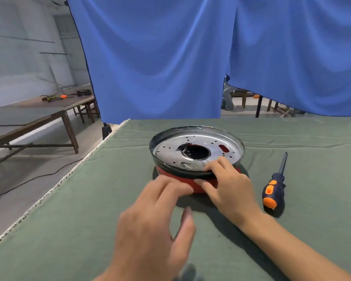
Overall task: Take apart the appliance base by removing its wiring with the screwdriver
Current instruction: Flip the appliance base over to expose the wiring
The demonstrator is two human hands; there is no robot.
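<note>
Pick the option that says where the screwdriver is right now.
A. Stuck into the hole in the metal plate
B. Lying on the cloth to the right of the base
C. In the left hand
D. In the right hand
B: the screwdriver lies untouched on the green cloth, right of the base, while both the left hand and right hand are at the base's near edge.

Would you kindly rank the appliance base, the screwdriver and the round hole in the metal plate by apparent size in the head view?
1. Appliance base, clearly largest.
2. Screwdriver, long but slim.
3. Round hole in the base's metal plate, shorter than the screwdriver though wider.
</note>
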